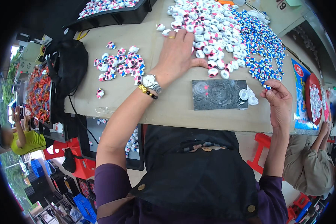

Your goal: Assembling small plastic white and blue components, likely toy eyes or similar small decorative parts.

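Note:
My left hand (179,52), with a watch and a bracelet at its wrist, reaches onto the near left edge of a heap of white and pink hollow plastic pieces (216,28). Its fingers are stretched and the thumb stands apart; the fingertips are among the pieces. Between thumb and forefinger, my right hand (279,99) pinches a small blue and white plastic piece (267,87), at the near end of a spread of similar small pieces (259,44). A dark rectangular block (216,102) lies between my hands, with a small round white-topped container (243,94) on its right end.
Joined white, pink and blue figures (123,63) lie in a group on the table's left. A black tray (112,16) of similar parts stands at the far left. On the right is a red bowl (309,99) of small parts; another person (310,164) sits beyond it.

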`<state>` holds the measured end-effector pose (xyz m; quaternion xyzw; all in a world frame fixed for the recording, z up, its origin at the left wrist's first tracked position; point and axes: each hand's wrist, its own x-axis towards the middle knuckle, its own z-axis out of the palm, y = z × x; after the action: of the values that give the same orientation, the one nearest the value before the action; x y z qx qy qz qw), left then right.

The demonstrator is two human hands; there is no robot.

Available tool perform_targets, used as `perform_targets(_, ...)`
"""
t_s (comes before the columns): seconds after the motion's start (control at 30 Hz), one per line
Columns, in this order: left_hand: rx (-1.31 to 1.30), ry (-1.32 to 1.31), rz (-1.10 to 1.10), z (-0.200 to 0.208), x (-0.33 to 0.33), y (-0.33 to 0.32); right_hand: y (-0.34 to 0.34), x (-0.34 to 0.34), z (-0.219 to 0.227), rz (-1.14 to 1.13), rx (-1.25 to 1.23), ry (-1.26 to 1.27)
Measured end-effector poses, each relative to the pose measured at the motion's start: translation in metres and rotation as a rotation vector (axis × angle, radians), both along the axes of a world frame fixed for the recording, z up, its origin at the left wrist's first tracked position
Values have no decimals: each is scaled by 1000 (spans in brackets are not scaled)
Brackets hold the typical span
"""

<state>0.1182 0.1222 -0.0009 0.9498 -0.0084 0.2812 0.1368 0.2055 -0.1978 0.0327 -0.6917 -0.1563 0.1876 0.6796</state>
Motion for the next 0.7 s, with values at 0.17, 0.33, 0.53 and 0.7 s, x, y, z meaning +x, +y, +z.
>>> perform_targets(0.17, 28, 45, 10, -4, -9, -8, 5, -6, 3, -18, 16, 52)
perform_targets(0.33, 72, 121, 97, -3, -20, -19, 6, -12, 8, -30, 28, -20)
perform_targets(0.53, -24, 229, 84, 7, -30, -7, 14, -17, 15, 15, 100, -11)
perform_targets(0.7, -137, 144, -4, 6, -31, 1, 15, -22, 18, 42, 99, -5)
